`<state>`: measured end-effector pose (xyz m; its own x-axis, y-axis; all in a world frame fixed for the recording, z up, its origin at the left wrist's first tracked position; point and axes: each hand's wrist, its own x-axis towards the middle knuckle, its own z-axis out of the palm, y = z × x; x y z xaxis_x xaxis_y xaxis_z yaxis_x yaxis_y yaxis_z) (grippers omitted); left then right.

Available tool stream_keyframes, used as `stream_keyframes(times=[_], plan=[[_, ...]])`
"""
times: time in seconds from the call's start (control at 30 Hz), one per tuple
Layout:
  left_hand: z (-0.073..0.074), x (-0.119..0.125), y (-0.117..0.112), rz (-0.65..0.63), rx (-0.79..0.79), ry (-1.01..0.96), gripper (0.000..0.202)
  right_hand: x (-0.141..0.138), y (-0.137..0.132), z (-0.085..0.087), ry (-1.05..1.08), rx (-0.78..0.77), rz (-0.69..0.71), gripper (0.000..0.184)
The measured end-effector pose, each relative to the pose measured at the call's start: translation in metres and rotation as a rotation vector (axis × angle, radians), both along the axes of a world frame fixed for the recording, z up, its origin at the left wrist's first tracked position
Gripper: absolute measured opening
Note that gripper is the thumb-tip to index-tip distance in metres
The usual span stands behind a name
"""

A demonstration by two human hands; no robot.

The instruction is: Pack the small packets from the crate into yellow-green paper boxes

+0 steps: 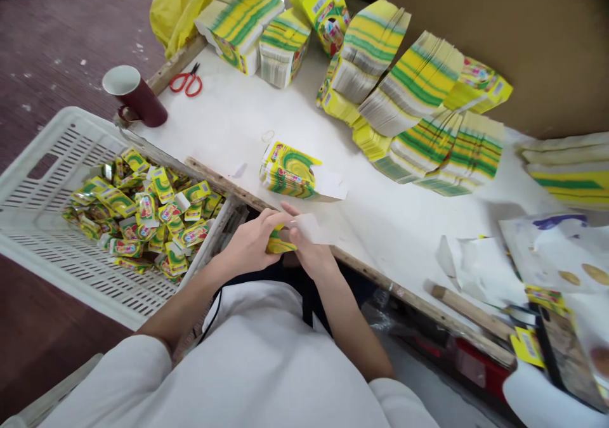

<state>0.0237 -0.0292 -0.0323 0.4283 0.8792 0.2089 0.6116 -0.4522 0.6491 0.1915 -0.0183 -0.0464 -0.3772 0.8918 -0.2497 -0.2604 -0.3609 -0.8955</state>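
Observation:
Just over the table's front edge, a small yellow-and-green carton point(280, 245) is held between my two hands. My left hand point(254, 241) curls around its left side, fingers closed on it. My right hand point(314, 255) grips it from the right, thumb and fingers near its white inner flap point(308, 226). Part of the carton is hidden behind the fingers. Beyond my hands a small stack of flat carton blanks point(290, 173) lies on the white tabletop point(223, 127), printed side up. A thin rubber band point(268, 136) lies behind that stack.
A white plastic basket point(52, 225) with many small cartons stands at the left. A maroon mug point(147, 103) and red-handled scissors point(187, 82) are at the table's left end. Bundles of carton blanks point(409, 85) line the back. A wooden stick point(471, 312) and papers lie right.

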Motion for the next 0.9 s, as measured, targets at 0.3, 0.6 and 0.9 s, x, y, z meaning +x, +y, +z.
stream_keyframes(times=[0.3, 0.6, 0.9], plan=[[0.000, -0.001, 0.003, -0.032, -0.132, 0.036, 0.061, 0.003, -0.009, -0.002, -0.242, 0.392, 0.018, 0.081], [-0.008, -0.005, 0.003, 0.438, -0.159, -0.248, 0.072, 0.018, -0.001, -0.010, -0.617, 0.749, -0.315, 0.061], [0.003, -0.016, 0.012, 0.588, -0.524, -1.004, 0.048, 0.020, 0.004, -0.014, -0.764, 0.923, -0.124, 0.042]])
